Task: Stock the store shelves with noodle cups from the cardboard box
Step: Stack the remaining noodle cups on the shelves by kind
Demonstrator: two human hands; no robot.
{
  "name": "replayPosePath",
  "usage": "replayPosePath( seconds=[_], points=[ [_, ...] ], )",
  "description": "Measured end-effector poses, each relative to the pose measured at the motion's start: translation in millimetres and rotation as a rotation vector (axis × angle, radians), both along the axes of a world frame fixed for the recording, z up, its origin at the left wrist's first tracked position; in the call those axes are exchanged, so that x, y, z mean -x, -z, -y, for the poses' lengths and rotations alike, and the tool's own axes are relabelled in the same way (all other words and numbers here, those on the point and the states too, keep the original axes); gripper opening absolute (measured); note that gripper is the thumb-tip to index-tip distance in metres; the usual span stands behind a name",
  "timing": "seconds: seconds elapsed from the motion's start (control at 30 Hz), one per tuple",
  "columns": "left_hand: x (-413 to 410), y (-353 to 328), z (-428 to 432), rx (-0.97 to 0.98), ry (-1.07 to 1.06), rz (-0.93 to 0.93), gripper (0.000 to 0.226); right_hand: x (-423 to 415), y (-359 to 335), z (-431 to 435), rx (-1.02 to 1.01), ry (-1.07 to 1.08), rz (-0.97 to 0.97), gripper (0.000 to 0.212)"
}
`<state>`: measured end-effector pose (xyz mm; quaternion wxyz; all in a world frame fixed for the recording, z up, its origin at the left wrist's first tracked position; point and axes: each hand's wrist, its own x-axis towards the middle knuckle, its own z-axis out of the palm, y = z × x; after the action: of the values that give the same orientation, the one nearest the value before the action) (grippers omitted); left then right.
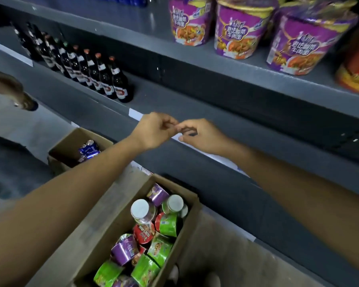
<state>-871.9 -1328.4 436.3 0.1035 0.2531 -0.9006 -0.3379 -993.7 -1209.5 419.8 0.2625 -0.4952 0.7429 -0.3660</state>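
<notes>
An open cardboard box (192, 206) on the floor below me holds several noodle cups (145, 230) in purple, green and red, lying jumbled. Three purple noodle cups (239, 32) stand upright on the upper shelf (247, 77). My left hand (153, 130) and my right hand (201, 135) meet in front of the middle shelf's front edge, above the box. Their curled fingertips touch each other. I see no cup or other object in either hand.
A row of dark glass bottles (104, 77) stands at the left of the middle shelf (174, 104), whose right part is bare. A red cup (356, 69) sits at the upper shelf's far right. A second box (68, 148) with a blue pack stands further left. A blurred hand-like shape (19, 94) is at the left edge.
</notes>
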Motion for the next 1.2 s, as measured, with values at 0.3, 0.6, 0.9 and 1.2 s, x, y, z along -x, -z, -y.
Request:
replayPosePath(
  seconds=[0.3,0.6,0.9,1.2],
  points=[
    [-26,105,31,-0.188,-0.002,0.187,0.014,-30,110,29,-0.138,0.07,0.231,0.023],
    [-75,251,64,-0.281,-0.089,0.6,0.046,-60,300,42,-0.398,0.276,0.445,0.023],
    [-110,388,104,-0.484,-0.374,0.625,0.052,-83,408,63,-0.546,0.381,0.593,0.025],
    [-111,484,116,-0.419,-0.417,0.722,0.057,-105,478,96,-0.595,0.269,0.573,0.042]
  ],
)
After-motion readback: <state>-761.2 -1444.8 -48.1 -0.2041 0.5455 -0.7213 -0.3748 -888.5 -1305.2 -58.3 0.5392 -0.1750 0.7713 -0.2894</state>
